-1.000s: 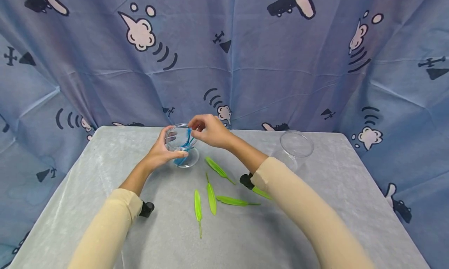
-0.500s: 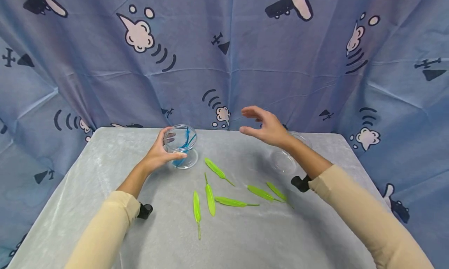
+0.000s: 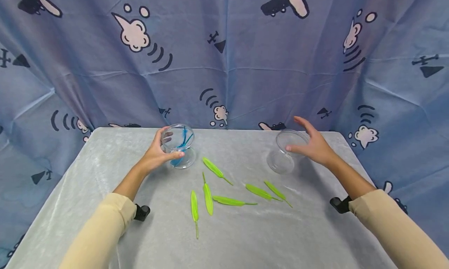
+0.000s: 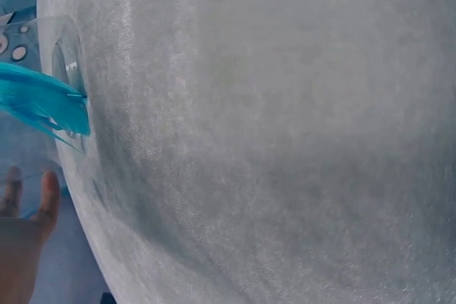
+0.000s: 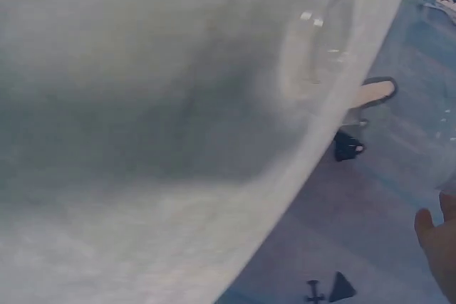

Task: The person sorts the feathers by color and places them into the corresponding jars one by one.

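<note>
My left hand [image 3: 154, 156] grips a clear plastic jar [image 3: 188, 147] at the back left, thumb across its front and fingers behind it. Inside the jar stand blue feathers [image 3: 184, 138]; the left wrist view shows a blue feather [image 4: 43, 101] close up through the clear wall. On the right, my right hand [image 3: 315, 145] is spread beside a second clear jar [image 3: 280, 161]. Its thumb lies in front of that jar's upper part, and the index finger is raised behind. Whether it touches the jar I cannot tell. No feather is visible in this second jar.
Several bright green feathers lie spread over the middle of the table: one green feather [image 3: 194, 206] nearest me, another green feather [image 3: 258, 192] further right. A grey cloth covers the table [image 3: 224, 241]. Behind its far edge hangs a blue patterned curtain [image 3: 196, 46].
My right hand has let go of a blue feather in the left jar and moved right to the second jar, uncovering green feathers. The left hand keeps its grip.
</note>
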Demonstrator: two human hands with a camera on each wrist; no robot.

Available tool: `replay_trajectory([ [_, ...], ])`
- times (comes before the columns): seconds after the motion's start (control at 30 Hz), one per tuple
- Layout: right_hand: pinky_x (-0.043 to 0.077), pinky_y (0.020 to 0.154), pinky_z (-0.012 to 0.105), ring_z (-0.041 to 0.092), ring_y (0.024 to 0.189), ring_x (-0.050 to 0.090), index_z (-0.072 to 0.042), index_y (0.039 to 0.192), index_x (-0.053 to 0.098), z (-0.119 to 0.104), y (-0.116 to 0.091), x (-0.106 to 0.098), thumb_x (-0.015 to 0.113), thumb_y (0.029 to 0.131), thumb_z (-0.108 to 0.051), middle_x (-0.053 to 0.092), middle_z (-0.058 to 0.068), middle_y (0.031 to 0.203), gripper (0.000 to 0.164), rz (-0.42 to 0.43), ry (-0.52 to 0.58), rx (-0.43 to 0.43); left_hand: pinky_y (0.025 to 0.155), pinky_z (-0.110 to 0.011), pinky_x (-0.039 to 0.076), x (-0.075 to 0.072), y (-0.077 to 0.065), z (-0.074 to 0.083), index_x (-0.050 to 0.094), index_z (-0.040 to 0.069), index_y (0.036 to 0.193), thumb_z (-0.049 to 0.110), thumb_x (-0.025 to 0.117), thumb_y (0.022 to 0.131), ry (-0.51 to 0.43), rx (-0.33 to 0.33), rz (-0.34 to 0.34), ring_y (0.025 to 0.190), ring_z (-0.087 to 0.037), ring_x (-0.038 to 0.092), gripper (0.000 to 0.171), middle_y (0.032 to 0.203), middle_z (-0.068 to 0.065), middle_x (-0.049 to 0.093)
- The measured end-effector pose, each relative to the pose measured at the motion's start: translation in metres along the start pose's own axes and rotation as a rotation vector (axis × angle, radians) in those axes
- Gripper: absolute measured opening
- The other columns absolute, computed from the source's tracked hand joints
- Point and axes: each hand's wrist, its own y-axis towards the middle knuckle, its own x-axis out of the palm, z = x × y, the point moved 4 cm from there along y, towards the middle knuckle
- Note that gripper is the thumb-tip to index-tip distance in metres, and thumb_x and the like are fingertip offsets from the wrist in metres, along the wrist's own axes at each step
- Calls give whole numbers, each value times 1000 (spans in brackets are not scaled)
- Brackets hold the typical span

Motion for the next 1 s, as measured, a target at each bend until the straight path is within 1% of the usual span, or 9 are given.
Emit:
replay_trajectory([
  [0.1,17,114,66,41,147,21,-18,160,17,11,-4,4,89,74,-16,25,19,160,112,11,47,-19,107,-60,37,-2,-1,-1,8,21,158,30,82,83,9,-6,10,148,-37,20,105,160,-15,23],
  [0.27,26,109,69,44,143,28,-19,161,12,20,-8,12,91,70,-9,28,23,157,121,20,90,-38,110,-60,33,-4,-2,1,6,21,159,29,83,83,17,-14,26,148,-38,19,108,161,-17,19],
  [0.33,28,107,69,45,142,30,-18,161,10,22,-9,14,90,71,-8,28,24,157,121,27,101,-36,111,-61,31,-6,-3,2,6,22,159,29,84,82,21,-9,50,148,-38,18,110,162,-17,16],
  [0.43,27,108,68,45,141,32,-18,161,5,26,-10,17,89,73,-8,28,24,157,122,42,125,-19,112,-61,29,-11,-7,6,8,22,160,29,86,79,34,34,127,147,-37,21,112,162,-15,15],
  [0.63,25,112,63,42,143,30,-21,160,-2,39,-13,22,87,75,-2,30,23,156,125,77,230,17,104,-51,35,-22,-21,24,25,20,156,25,88,76,63,214,384,133,-27,38,102,154,-6,30],
  [0.73,23,114,61,40,144,28,-22,160,-5,42,-13,25,86,75,-1,29,22,157,125,91,273,46,95,-39,38,-24,-30,38,39,18,149,20,89,75,68,305,511,117,-18,46,90,145,-5,40],
  [0.83,21,116,59,39,145,27,-24,160,-6,43,-13,27,84,77,0,28,21,158,125,97,303,72,82,-30,38,-21,-41,52,53,9,136,13,90,72,79,434,612,95,-14,48,74,129,-12,51],
  [0.93,19,117,58,38,146,25,-26,159,-8,41,-13,29,84,78,1,26,20,160,125,95,334,83,72,-27,39,-11,-55,70,62,-3,117,3,88,69,107,579,649,76,-19,46,55,108,-22,57],
  [1.0,18,118,57,37,147,24,-27,159,-7,41,-14,29,84,78,0,25,19,161,125,96,348,87,66,-28,41,-1,-64,84,64,-8,105,-4,85,69,123,640,597,67,-25,47,42,94,-23,58],
])
